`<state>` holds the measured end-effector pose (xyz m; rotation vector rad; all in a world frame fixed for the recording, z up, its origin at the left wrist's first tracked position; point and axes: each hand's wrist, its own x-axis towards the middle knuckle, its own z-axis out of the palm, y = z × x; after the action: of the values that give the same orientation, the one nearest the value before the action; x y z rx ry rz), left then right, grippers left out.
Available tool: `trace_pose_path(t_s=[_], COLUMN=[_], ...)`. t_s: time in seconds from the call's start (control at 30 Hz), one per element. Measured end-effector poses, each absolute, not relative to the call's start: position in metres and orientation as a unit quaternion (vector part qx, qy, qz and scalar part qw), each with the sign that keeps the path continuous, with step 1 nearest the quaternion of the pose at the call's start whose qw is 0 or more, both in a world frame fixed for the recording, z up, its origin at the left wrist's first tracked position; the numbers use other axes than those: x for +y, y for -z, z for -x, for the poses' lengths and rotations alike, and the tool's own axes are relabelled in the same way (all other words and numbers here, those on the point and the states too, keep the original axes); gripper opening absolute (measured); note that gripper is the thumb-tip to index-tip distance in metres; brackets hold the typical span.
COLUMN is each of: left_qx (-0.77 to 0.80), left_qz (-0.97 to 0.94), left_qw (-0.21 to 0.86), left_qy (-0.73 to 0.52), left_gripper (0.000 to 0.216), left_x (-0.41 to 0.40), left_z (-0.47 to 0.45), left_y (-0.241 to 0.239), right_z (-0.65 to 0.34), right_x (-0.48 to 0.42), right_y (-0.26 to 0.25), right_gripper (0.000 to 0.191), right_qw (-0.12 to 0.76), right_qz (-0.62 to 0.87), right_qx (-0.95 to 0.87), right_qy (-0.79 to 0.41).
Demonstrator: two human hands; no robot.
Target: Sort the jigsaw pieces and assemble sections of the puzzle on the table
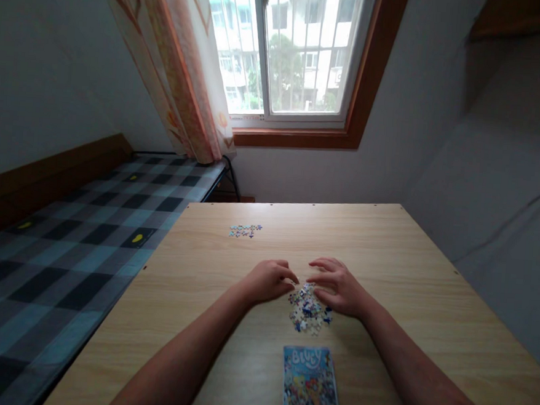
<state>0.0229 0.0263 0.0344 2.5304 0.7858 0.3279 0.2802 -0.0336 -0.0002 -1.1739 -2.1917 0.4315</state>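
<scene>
Where our hands met: the centre of the frame, at the far edge of the loose pile of puzzle pieces (308, 311) on the wooden table (409, 261)
Left hand (269, 281): fingers curled in, tips pressed together at the pile's upper left edge; we could not tell whether a piece sat between them
Right hand (338, 287): fingers loosely spread and pointing left, resting on the pile's upper right edge
Gap between hands: narrow, fingertips close but apart
Picture card (311, 387): flat and colourful, lower centre, just below the pile
Small joined cluster (244, 230): well apart from our hands, towards the table's upper left
Checked mattress (87, 233): left of the frame, beside the table
Window (303, 50) and curtain (182, 67): top of the frame
</scene>
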Motion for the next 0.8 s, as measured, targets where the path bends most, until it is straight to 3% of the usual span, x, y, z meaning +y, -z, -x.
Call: trace_pose_path(t_s=[0.13, 0.47, 0.8], left_qx=[0.283, 0.277, 0.347], left_qz=[-0.926, -0.930, -0.911], left_qw=[0.228, 0.216, 0.174], left_qy=[-0.097, -0.106, -0.139], left_gripper=[0.024, 0.027, 0.030], left_x=[0.026, 0.024, 0.027], left_z=[-0.023, -0.024, -0.028], left_y=[-0.035, -0.034, -0.029], right_z=[-0.281, -0.282, -0.271], right_x=[-0.034, -0.034, -0.032], right_y=[-0.001, 0.001, 0.006], right_gripper=[0.029, 0.007, 0.022], right_qw=[0.283, 0.303, 0.314], right_qz=[0.442, 0.457, 0.469], right_qx=[-0.835, -0.814, -0.817], right_qy=[-0.167, -0.191, -0.118])
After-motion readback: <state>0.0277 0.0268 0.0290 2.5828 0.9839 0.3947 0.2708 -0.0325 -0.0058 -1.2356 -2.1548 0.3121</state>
